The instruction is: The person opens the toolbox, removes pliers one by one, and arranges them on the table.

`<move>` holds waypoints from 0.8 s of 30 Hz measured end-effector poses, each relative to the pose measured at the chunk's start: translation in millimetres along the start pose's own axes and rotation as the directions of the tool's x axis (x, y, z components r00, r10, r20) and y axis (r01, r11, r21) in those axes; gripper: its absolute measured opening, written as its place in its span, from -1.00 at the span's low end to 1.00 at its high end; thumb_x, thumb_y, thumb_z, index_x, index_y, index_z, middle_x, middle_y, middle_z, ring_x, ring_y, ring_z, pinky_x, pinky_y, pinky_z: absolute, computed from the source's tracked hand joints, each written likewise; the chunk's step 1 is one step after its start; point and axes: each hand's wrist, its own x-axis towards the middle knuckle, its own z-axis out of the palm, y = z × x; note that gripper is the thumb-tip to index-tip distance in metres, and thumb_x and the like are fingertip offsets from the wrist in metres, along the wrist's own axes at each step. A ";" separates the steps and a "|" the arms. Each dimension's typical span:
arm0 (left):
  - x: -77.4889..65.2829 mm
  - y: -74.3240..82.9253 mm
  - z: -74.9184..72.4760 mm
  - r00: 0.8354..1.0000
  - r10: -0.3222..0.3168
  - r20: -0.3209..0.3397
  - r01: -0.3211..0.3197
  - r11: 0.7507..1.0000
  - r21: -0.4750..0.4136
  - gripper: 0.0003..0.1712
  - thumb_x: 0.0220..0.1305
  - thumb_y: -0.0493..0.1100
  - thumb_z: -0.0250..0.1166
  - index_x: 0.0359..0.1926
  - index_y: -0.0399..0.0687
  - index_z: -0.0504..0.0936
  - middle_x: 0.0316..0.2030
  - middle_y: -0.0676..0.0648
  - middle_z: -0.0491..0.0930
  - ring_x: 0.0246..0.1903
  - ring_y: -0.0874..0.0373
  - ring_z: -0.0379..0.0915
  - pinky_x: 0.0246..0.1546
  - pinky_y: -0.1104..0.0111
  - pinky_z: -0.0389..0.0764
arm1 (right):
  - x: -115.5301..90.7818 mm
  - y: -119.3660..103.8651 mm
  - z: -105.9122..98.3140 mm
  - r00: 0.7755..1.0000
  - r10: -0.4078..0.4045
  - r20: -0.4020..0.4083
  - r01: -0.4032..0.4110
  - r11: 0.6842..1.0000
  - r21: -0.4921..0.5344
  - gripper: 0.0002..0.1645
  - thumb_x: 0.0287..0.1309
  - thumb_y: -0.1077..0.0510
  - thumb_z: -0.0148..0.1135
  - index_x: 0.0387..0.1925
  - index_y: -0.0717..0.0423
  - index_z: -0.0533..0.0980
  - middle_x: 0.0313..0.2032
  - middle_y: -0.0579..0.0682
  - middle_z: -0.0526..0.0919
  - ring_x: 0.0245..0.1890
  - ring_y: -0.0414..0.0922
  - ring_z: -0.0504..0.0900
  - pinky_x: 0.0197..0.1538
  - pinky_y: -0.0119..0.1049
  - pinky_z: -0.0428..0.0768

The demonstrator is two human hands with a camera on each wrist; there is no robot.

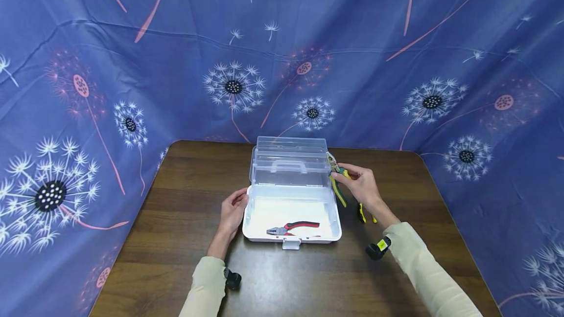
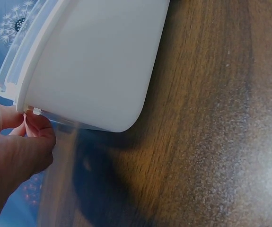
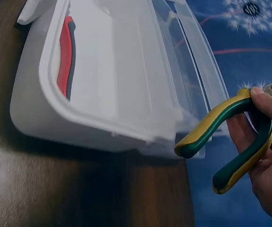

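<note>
A white plastic toolbox (image 1: 292, 239) stands on the table with its clear lid (image 1: 291, 147) raised at the back. Inside it, near the front wall, lie combination pliers with red and black handles (image 1: 304, 224). My left hand (image 1: 233, 213) pinches the toolbox's rim at the left rear corner between thumb and curled fingers. Just right of the lid, my right hand (image 1: 362, 185) holds pliers with green and yellow handles (image 3: 210, 124) near their pivot. Their handles are spread and point down, and their metal head is up beside the lid, partly covered by the fingers in the right wrist view.
Another yellow and black handled tool (image 1: 362, 213) lies on the table under my right forearm, partly hidden. The wooden table (image 1: 176, 238) reaches back to a blue dandelion-print cloth (image 1: 176, 87). The toolbox's latch (image 1: 291, 244) juts out at the front.
</note>
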 end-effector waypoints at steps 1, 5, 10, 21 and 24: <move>0.2 -0.3 -0.2 1.000 -0.001 0.001 0.001 1.000 -0.001 -0.61 0.49 -0.39 0.17 0.25 -0.50 0.52 0.05 -0.36 0.57 -0.14 0.26 0.48 -0.12 0.61 0.50 | -0.6 2.7 -3.1 1.000 0.016 -0.009 -0.016 1.000 0.006 -0.46 0.18 0.00 0.53 0.13 0.18 0.67 -0.29 0.12 0.76 -0.45 -0.21 0.54 -0.41 -0.43 0.54; 1.3 0.0 -1.7 1.000 -0.006 0.005 0.006 1.000 0.000 -0.61 0.48 -0.40 0.16 0.24 -0.53 0.51 0.05 -0.38 0.57 -0.12 0.21 0.49 -0.12 0.59 0.51 | -1.9 15.5 -14.5 0.996 0.092 -0.022 -0.090 0.992 0.085 -0.41 0.17 0.01 0.53 0.16 0.23 0.64 -0.47 -0.08 0.64 -0.56 -0.32 0.52 -0.48 -0.44 0.54; 2.8 1.1 -4.7 1.000 -0.009 0.010 0.009 1.000 0.014 -0.62 0.47 -0.45 0.13 0.22 -0.61 0.48 0.03 -0.45 0.55 -0.10 0.11 0.50 -0.12 0.55 0.54 | -3.8 34.9 -27.4 0.979 0.205 -0.016 -0.192 0.940 0.282 -0.33 0.19 0.14 0.51 0.25 0.38 0.53 -0.51 -0.19 0.56 -0.48 -0.24 0.74 -0.34 -0.34 0.72; 0.7 -1.8 -1.5 1.000 0.007 -0.002 -0.007 1.000 0.014 -0.62 0.49 -0.35 0.18 0.23 -0.49 0.54 0.02 -0.33 0.59 -0.13 0.20 0.50 -0.13 0.56 0.52 | -13.6 65.0 -58.6 0.957 0.285 -0.048 -0.237 0.868 0.436 -0.36 0.22 0.37 0.41 0.24 0.62 0.40 -0.35 -0.07 0.80 -0.38 -0.11 0.80 -0.27 -0.27 0.73; 1.9 -3.7 -1.9 1.000 0.012 0.000 -0.012 1.000 0.011 -0.62 0.49 -0.36 0.18 0.23 -0.49 0.53 0.00 -0.32 0.59 -0.12 0.20 0.51 -0.11 0.56 0.52 | -15.0 82.4 -64.5 0.951 0.301 -0.067 -0.243 0.865 0.440 -0.34 0.23 0.34 0.42 0.27 0.59 0.40 -0.36 -0.14 0.80 -0.37 -0.18 0.79 -0.26 -0.29 0.73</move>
